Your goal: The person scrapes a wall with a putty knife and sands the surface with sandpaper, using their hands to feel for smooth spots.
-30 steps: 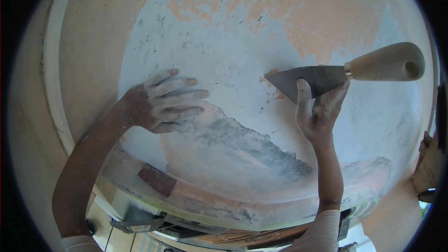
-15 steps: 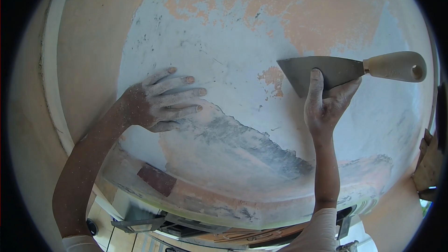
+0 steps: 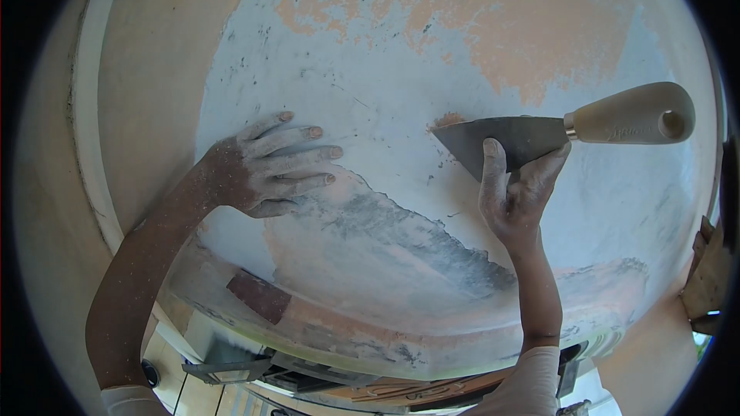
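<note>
- While the left hand (image 3: 266, 166) lay flat on the wall (image 3: 370, 85), its fingers were spread and its grip held nothing.
- That palm rested on pale filler just left of a grey, sanded patch (image 3: 401, 235), and dust coated the fingers and forearm.
- Right of it, the right hand (image 3: 515, 185) had its grip pressed onto the scraper (image 3: 539, 132), with one finger laid along the blade (image 3: 497, 139) and the thumb under the ferrule.
- The wooden handle (image 3: 636, 114) stuck out to the right, free of the palm.
- The blade's left corner touched the wall at a small orange spot (image 3: 447, 119) where the pale coat had come away.
- Far above, larger orange areas (image 3: 524, 38) showed through the pale skim; near the bottom edge sat a dark red patch (image 3: 258, 296).
- Risk, as I judged it: with the blade riding on one corner, a steep angle or too much finger pressure could gouge the surface rather than lift the coat.
- The finger lay close to the blade's edge, so a sudden slip over a hard ridge could drag it along the rough wall.
- Dust on both hands could weaken the hold, and since the handle was unsupported, the scraper could twist or drop.
</note>
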`<state>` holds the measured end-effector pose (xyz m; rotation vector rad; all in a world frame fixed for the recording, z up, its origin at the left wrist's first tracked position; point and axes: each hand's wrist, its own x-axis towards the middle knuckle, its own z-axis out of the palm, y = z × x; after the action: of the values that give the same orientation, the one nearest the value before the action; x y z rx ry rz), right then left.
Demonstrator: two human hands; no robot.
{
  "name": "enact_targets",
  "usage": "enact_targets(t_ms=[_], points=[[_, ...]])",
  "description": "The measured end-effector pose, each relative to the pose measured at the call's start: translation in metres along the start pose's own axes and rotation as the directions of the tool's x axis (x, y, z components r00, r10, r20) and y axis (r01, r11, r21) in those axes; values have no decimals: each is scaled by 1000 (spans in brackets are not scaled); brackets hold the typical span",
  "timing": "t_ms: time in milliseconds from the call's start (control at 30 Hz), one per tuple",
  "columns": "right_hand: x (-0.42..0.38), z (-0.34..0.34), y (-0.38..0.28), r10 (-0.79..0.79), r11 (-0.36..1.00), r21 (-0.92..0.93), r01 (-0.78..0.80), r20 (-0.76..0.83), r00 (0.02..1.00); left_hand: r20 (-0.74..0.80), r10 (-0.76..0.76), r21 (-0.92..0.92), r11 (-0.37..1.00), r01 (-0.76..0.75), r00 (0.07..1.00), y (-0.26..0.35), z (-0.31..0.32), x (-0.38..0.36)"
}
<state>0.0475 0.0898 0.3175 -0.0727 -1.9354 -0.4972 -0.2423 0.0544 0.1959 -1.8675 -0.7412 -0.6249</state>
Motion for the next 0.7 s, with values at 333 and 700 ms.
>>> enact_targets(t_ms=[333,700], points=[[-1,2,-4,150,979,142,-144,-33,988,1,27,38,999,-27,1000,-1,2,0],[-5,5,5,-26,999,29,25,30,999,-45,24,27,999,-22,999,-2,5,1]])
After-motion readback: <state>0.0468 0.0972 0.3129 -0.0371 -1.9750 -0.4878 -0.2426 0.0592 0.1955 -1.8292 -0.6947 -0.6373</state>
